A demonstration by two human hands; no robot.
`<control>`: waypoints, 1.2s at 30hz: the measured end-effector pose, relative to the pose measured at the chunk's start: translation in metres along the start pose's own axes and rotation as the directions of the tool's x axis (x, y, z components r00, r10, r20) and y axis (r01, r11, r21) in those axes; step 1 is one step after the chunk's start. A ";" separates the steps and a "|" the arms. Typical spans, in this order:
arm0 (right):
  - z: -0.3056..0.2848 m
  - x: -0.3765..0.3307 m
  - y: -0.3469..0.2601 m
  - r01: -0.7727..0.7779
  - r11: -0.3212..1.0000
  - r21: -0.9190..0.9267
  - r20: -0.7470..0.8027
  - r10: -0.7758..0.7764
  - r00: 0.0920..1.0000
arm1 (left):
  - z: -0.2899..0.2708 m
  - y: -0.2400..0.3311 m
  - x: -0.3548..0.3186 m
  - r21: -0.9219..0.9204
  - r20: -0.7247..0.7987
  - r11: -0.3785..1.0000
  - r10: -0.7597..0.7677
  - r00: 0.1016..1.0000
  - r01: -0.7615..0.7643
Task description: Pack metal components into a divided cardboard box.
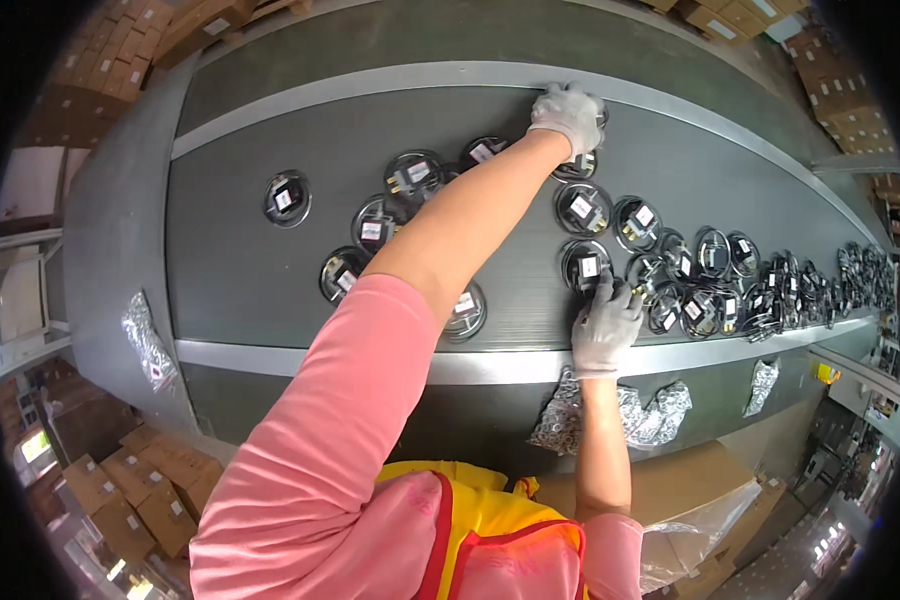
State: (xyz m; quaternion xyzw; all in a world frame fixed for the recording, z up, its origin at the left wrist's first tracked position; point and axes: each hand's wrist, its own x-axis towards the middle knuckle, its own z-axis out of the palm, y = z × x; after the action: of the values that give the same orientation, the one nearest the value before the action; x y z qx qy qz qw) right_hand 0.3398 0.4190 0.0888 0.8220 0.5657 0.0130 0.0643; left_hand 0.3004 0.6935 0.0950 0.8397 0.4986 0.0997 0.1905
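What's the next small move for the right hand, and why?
Probably close the right hand on the coiled cable bundle at its fingertips and draw it toward the near edge of the conveyor belt. The gloved fingers already rest on that bundle, nearest of the row, while the left hand is stretched to the far rail on another bundle.

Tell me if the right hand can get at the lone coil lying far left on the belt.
Probably not as things stand. The right hand rests on a coil near the belt's near edge, and the outstretched left arm crosses between it and the lone coil.
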 end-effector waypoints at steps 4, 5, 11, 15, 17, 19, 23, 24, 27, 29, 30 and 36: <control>0.016 -0.001 -0.027 0.315 0.947 0.055 -0.139 -0.305 0.942 | -0.017 -0.052 -0.017 -0.834 0.032 0.542 -0.140 0.990 0.104; 0.014 -0.004 -0.037 0.417 0.909 0.024 -0.110 -0.412 0.905 | -0.027 -0.069 -0.029 -0.903 0.070 0.405 -0.183 0.981 0.140; 0.019 -0.020 -0.046 0.419 0.903 0.099 -0.274 -0.380 0.884 | -0.089 -0.190 -0.161 -0.867 0.118 -0.496 -0.300 0.947 -0.049; 0.043 -0.013 -0.015 0.259 0.964 0.060 -0.252 -0.237 0.938 | -0.098 -0.234 -0.285 -0.870 0.113 -0.467 -0.501 0.858 -0.157; 0.046 -0.008 -0.017 0.182 0.956 0.231 -0.338 -0.097 0.936 | -0.092 -0.233 -0.330 -0.891 0.179 -0.430 -0.631 0.755 -0.148; 0.062 0.006 -0.019 0.264 0.883 0.388 -0.567 0.003 0.824 | -0.070 -0.234 -0.372 -0.935 0.171 -0.332 -0.727 0.665 -0.123; 0.000 0.002 -0.049 -0.194 -0.122 0.973 0.207 0.103 0.973 | -0.067 -0.195 -0.426 -0.953 0.226 -0.099 -0.860 0.457 0.285; -0.006 -0.002 -0.055 -0.119 -0.122 0.985 0.125 0.041 0.991 | -0.075 -0.183 -0.424 -0.906 0.152 0.028 -0.909 0.387 0.423; -0.010 -0.011 -0.053 0.443 0.691 0.572 -0.153 -0.441 0.885 | -0.049 -0.214 -0.446 -0.430 -0.466 0.789 -0.610 0.641 0.439; 0.003 -0.019 -0.057 0.684 0.678 0.270 -0.303 -0.615 0.728 | -0.054 -0.206 -0.444 -0.018 -0.463 0.956 -0.268 0.845 0.294; 0.005 -0.026 -0.062 0.662 0.728 0.179 -0.263 -0.613 0.745 | -0.056 -0.204 -0.441 -0.020 -0.464 0.957 -0.264 0.846 0.288; 0.007 -0.032 -0.061 0.162 0.431 0.888 -0.093 -0.177 0.980 | -0.058 -0.222 -0.436 0.219 -0.395 0.909 -0.251 0.884 0.355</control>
State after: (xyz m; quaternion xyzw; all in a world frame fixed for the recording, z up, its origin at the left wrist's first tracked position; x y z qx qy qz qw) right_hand 0.2728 0.4097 0.0757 0.6724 0.5671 -0.2976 -0.3711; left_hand -0.1081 0.4201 0.0649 0.7365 0.6602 0.1469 -0.0131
